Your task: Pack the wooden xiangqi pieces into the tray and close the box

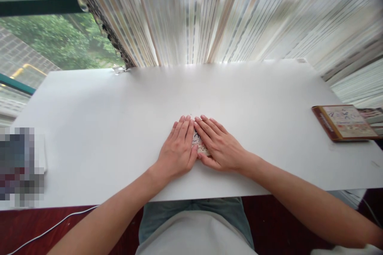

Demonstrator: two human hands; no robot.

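My left hand (178, 145) lies flat, palm down, with its fingers stretched forward. Beside it, angled inward, my right hand (220, 143) is also flat, palm down, fingers extended. Between and under them shows part of a small printed card-like piece (197, 139), pale with dark brush-like lettering and a reddish floral pattern. Both hands cover most of it, so its full outline and thickness are hidden. The fingertips of the two hands nearly meet above it, and the thumbs come close together at its near edge.
The white table (98, 127) stretches across the view. At right lies a brown-edged box or book (345, 122) with similar artwork. A blurred-out item (20, 163) sits at the left edge. Striped curtains (185, 16) hang behind the table; a white cable (56, 224) runs below.
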